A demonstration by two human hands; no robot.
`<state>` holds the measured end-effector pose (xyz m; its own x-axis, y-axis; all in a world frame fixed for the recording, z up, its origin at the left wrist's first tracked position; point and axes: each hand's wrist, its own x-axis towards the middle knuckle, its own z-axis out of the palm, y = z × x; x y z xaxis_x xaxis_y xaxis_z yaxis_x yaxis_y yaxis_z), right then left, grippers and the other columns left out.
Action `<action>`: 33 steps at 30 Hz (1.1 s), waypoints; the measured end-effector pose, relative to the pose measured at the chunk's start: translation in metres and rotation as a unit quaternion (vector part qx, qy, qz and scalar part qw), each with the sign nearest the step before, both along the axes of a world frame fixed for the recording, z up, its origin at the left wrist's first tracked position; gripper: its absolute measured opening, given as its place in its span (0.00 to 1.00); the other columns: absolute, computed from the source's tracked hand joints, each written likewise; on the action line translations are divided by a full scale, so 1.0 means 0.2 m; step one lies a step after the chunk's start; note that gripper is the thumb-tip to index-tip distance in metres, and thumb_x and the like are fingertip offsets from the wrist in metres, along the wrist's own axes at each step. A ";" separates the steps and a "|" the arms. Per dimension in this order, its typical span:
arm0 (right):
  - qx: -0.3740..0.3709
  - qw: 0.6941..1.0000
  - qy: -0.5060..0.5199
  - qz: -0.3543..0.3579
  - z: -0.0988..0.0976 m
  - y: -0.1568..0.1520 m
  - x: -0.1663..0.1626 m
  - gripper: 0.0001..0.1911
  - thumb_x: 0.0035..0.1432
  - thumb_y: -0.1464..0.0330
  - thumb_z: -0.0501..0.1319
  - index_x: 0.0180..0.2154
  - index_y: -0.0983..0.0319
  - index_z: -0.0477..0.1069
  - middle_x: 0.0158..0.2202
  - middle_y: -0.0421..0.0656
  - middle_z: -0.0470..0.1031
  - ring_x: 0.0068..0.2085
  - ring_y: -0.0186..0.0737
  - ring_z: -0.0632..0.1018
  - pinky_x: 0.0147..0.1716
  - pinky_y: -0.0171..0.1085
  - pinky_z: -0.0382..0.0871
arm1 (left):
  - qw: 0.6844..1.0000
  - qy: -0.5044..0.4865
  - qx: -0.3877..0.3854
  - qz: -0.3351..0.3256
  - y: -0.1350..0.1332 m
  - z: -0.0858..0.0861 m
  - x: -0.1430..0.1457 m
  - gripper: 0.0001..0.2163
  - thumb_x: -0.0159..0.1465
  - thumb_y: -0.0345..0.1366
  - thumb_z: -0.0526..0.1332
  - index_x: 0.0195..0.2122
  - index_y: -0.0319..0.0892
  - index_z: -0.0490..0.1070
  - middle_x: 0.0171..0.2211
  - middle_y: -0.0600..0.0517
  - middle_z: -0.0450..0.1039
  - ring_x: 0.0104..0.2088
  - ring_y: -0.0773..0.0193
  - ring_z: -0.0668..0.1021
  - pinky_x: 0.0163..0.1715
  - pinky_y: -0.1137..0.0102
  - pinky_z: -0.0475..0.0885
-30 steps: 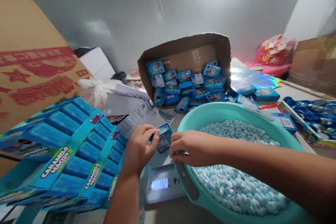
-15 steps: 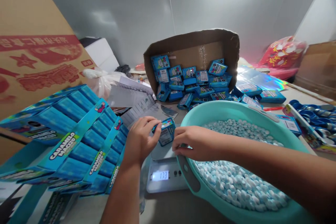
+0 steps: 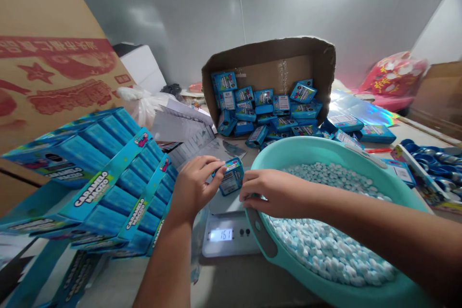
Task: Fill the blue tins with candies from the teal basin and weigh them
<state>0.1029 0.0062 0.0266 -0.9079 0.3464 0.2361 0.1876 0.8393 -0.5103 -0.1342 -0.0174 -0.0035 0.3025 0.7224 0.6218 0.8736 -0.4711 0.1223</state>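
Left of the left hand point(image 3: 198, 185), blue display boxes point(image 3: 94, 190) lettered CARAMELO MACIZO lean close by the forearm, with a large printed carton point(image 3: 43, 9) behind them. Papers point(image 3: 178, 122) and a tied plastic bag point(image 3: 139, 106) lie beyond that hand. To the right of both hands, past the basin, are a red marker point(image 3: 378, 150), a shiny sheet point(image 3: 361, 107) and, farther off, a red patterned bag point(image 3: 391, 77). The right forearm passes over the teal basin point(image 3: 276, 156), hiding part of what is inside, and the basin's near handle covers the right edge of the scale point(image 3: 212, 248), which sits on the desk point(image 3: 231, 281) just below the hands, display lit.

The basin holds pale blue and white candies point(image 3: 335, 252). Straight beyond the hands, an open brown carton point(image 3: 269, 60) lies on its side, small packets point(image 3: 281, 122) heaped within and spilling out. At far right, a tray point(image 3: 420, 178) carries blue and silvery pieces point(image 3: 429, 159).

Between the hands is a small blue box point(image 3: 232, 180); the left thumb and fingers grip its edge. The right hand point(image 3: 269, 192) is curled at the basin's rim, fingertips near the box; whether it holds anything cannot be told.
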 end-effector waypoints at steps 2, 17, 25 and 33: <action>0.006 1.000 -0.010 -0.004 0.01 -0.01 0.00 0.08 0.62 0.76 0.58 0.37 0.66 0.76 0.38 0.46 0.73 0.38 0.38 0.73 0.39 0.36 0.65 | 1.000 0.010 -0.011 -0.021 0.00 0.01 0.01 0.09 0.69 0.37 0.57 0.43 0.43 0.77 0.42 0.48 0.77 0.44 0.59 0.76 0.46 0.63 0.70; 0.015 1.000 -0.022 -0.010 0.01 -0.03 0.01 0.08 0.62 0.76 0.57 0.37 0.65 0.75 0.40 0.44 0.72 0.37 0.36 0.72 0.38 0.36 0.64 | 0.998 0.038 -0.027 -0.046 -0.01 0.01 0.03 0.09 0.68 0.34 0.57 0.47 0.44 0.75 0.45 0.49 0.76 0.47 0.58 0.76 0.48 0.61 0.69; 0.022 1.000 -0.020 -0.006 0.01 -0.03 0.01 0.08 0.63 0.76 0.57 0.36 0.65 0.75 0.39 0.44 0.72 0.35 0.35 0.71 0.36 0.35 0.63 | 0.999 0.051 0.010 0.006 -0.01 0.02 0.02 0.07 0.67 0.35 0.58 0.33 0.43 0.74 0.41 0.49 0.78 0.44 0.57 0.77 0.47 0.60 0.69; 0.014 1.000 -0.021 -0.014 0.02 -0.03 0.00 0.08 0.62 0.76 0.57 0.37 0.65 0.75 0.39 0.44 0.72 0.36 0.36 0.72 0.37 0.36 0.64 | 0.992 0.057 0.082 0.080 -0.02 0.03 0.04 0.11 0.67 0.38 0.59 0.31 0.42 0.77 0.42 0.46 0.78 0.45 0.52 0.77 0.45 0.57 0.69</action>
<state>0.1037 0.0008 0.0299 -0.9074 0.3651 0.2081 0.2318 0.8478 -0.4770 -0.1271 -0.0217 0.0024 0.2670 0.6587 0.7035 0.9427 -0.3301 -0.0487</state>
